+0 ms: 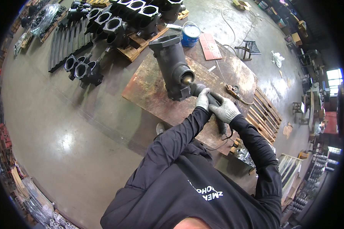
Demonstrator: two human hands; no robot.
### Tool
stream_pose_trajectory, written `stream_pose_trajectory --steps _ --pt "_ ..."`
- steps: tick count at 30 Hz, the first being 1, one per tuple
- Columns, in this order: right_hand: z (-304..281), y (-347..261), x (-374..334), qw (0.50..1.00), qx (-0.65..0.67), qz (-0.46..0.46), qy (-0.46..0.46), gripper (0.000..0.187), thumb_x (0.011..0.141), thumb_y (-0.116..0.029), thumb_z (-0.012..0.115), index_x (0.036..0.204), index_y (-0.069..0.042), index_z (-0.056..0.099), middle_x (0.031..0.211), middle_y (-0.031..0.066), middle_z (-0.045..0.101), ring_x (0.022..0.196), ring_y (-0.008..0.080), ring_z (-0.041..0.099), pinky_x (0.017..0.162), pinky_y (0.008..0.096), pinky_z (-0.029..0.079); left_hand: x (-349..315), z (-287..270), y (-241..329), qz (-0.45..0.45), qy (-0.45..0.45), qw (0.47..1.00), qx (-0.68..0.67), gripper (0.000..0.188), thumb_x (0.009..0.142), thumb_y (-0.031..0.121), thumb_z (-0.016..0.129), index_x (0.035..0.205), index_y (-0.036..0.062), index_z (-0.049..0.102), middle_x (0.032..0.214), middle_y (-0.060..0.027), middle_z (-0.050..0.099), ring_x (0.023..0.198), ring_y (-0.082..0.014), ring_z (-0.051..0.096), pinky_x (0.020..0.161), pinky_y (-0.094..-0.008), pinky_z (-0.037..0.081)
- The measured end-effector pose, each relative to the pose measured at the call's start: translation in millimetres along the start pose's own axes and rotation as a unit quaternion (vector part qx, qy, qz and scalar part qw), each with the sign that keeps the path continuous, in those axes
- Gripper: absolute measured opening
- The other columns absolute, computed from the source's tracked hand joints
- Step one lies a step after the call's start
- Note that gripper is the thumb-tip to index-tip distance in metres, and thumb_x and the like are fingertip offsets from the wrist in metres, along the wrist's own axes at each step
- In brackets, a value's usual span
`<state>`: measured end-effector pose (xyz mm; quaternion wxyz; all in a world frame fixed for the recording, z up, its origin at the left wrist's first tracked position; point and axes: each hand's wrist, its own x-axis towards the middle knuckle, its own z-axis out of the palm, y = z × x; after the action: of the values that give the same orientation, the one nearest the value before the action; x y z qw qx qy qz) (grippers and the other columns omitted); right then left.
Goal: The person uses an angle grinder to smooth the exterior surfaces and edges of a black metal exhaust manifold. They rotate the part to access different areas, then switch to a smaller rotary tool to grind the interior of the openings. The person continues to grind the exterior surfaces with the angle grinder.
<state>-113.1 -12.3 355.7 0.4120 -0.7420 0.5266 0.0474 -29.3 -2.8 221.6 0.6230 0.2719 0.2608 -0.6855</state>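
Observation:
A dark metal valve body [168, 63] with a flanged end and a round side opening [184, 77] lies on a worn, rust-stained work table [147, 89]. Both my hands wear grey knit gloves and are wrapped round a dark corded power grinder [197, 89]. My left hand [203, 99] grips it close to its head, and my right hand [225, 110] closes on the body behind. The grinder's tip meets the side opening, where something brassy shows; its exact form is too small to make out. Its rear end [221, 126] and cord hang below my hands.
On the table are a blue bucket [190, 35], a red-orange sheet [210, 46] and a second hand tool [233, 91] with a hose. Wooden slats [264, 114] lie right of it. Several black castings [122, 24] sit on a pallet [135, 47]; more castings [84, 70] stand on the floor.

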Motion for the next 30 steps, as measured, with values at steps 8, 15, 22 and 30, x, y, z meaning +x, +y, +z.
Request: stream_pose_trajectory --steps 8,15,22,30 --pt "11 -5 27 1.000 0.001 -0.004 -0.012 0.069 0.081 -0.042 0.068 0.141 -0.009 0.056 0.119 0.0234 0.069 0.113 0.0343 0.068 0.096 0.0384 0.052 22 -6 25 0.044 0.029 0.998 0.026 0.036 0.087 0.029 0.065 0.112 0.0047 0.057 0.107 -0.0135 0.062 0.096 -0.0292 0.062 0.087 -0.0439 0.052" --pt "30 -12 78 0.999 -0.037 -0.012 -0.016 0.072 0.080 -0.047 0.065 0.142 -0.011 0.056 0.105 0.0235 0.072 0.093 0.0326 0.073 0.084 0.0393 0.056 75 -31 68 -0.049 -0.027 0.995 0.076 0.059 0.086 0.048 0.060 0.119 -0.0006 0.053 0.104 -0.0274 0.062 0.094 -0.0392 0.063 0.088 -0.0459 0.053" --pt "19 -1 88 0.997 -0.008 -0.067 -0.030 0.069 0.082 -0.037 0.067 0.145 -0.014 0.054 0.088 0.0159 0.073 0.062 0.0195 0.069 0.057 0.0334 0.055 79 -24 52 0.056 0.007 0.994 0.089 0.069 0.086 0.051 0.056 0.121 -0.0070 0.049 0.107 -0.0316 0.060 0.097 -0.0408 0.062 0.092 -0.0442 0.050" --pt "-4 5 28 0.998 -0.020 -0.052 -0.022 0.070 0.082 -0.040 0.068 0.144 -0.010 0.053 0.121 0.0236 0.069 0.112 0.0304 0.069 0.096 0.0375 0.052 22 -2 8 0.140 0.012 0.990 0.011 0.031 0.084 0.027 0.071 0.105 0.0081 0.058 0.102 -0.0093 0.060 0.091 -0.0252 0.061 0.085 -0.0399 0.052"
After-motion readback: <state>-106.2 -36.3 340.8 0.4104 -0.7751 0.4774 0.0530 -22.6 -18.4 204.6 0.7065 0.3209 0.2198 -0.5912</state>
